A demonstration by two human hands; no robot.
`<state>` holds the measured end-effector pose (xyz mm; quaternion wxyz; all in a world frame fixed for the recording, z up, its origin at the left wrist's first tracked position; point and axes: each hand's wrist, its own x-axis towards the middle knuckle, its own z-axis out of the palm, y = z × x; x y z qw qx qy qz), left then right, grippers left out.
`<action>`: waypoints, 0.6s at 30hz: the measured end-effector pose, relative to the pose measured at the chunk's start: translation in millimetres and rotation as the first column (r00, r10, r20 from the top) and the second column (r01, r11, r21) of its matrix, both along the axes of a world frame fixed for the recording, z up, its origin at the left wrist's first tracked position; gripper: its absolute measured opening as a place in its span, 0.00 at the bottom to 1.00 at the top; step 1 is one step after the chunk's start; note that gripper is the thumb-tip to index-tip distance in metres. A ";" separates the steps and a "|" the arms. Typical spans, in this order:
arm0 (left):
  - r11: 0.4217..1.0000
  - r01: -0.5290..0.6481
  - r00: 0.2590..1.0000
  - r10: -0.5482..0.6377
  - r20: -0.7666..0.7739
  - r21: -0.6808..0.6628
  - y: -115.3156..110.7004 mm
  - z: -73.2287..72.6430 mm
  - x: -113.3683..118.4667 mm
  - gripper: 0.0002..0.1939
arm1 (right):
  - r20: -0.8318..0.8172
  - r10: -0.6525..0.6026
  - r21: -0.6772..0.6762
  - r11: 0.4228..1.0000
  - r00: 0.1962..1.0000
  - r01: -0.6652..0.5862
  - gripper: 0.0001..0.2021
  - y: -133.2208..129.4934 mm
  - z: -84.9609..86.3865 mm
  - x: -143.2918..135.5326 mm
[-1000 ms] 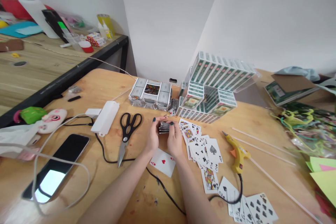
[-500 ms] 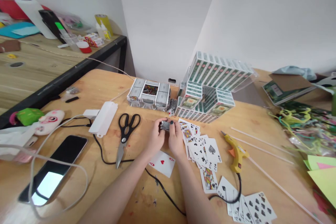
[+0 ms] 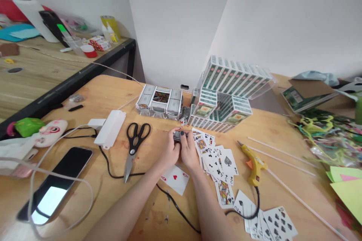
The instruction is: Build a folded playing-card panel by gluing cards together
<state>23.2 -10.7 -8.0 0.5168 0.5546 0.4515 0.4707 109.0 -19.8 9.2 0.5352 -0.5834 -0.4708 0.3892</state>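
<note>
Between my two hands, near the middle of the table, is a small stack of playing cards (image 3: 177,136), seen edge-on. My left hand (image 3: 170,148) closes round its left side, and my right hand (image 3: 188,150) grips the right side with the thumb on top. Just below my wrists an ace of hearts (image 3: 175,180) lies face up. Loose playing cards (image 3: 216,160) spread face up to the right of my right hand. Beyond my hands stands a box-like build covered in playing cards (image 3: 160,101).
Black-handled scissors (image 3: 135,141) and a white plastic piece (image 3: 111,128) lie left, with a phone (image 3: 60,180) nearer. Card boxes (image 3: 220,109) are stacked behind. A yellow glue gun (image 3: 254,163) and glue sticks (image 3: 283,161) lie right. A black cable (image 3: 181,211) crosses under my arms.
Both hands stay on the card stack and have shifted slightly downward. My fingers have moved a little around it, and the view has drifted slightly. The other things have not moved.
</note>
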 end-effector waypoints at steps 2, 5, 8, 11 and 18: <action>1.000 0.002 0.999 -0.001 0.045 -0.023 1.2 2.1 -1.3 0.23 | -0.010 -0.004 0.008 1.000 1.000 0.004 0.09 0.2 0.3 0.2; 0.999 -0.030 0.996 0.033 0.088 -0.033 2.1 4.8 -2.9 0.21 | -0.027 -0.022 0.013 1.000 0.999 0.022 0.08 1.1 -0.8 -1.0; 0.999 -0.016 0.992 0.020 0.123 -0.032 3.2 4.5 -3.6 0.19 | -0.032 -0.031 0.003 1.000 0.999 0.031 0.08 1.8 -1.7 -2.4; 0.999 -0.025 0.986 0.032 0.162 -0.048 5.0 3.3 -1.6 0.15 | -0.027 -0.029 0.006 1.000 0.999 0.029 0.08 1.4 -0.5 -3.0; 0.986 -0.159 0.982 0.163 0.092 -0.054 11.6 -0.3 5.8 0.09 | -0.073 0.125 0.001 0.992 0.989 -0.125 0.12 -4.9 3.1 3.9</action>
